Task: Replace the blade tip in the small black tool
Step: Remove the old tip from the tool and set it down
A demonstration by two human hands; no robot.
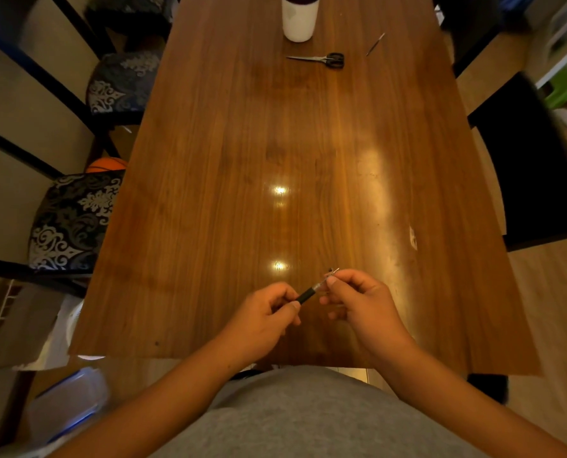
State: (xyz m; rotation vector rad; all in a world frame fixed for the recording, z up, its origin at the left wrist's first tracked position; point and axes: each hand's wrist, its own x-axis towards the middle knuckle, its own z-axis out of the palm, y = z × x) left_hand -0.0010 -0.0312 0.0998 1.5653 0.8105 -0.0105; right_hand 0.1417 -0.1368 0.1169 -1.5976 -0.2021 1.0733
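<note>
The small black tool [308, 294] is a thin black pen-shaped handle with a silvery metal front end. I hold it just above the near end of the wooden table [242, 160], tilted up to the right. My left hand [265, 317] grips the black rear part between thumb and fingers. My right hand [358, 299] pinches the metal front end, where a tiny blade tip [334, 271] pokes out past my fingertips. The middle of the handle shows between the two hands.
At the far end of the table lie black-handled scissors [321, 59], a thin metal tool [375, 43] and a white cylindrical cup [300, 18]. Patterned chairs [74, 223] line the left side, a black chair [533, 170] the right.
</note>
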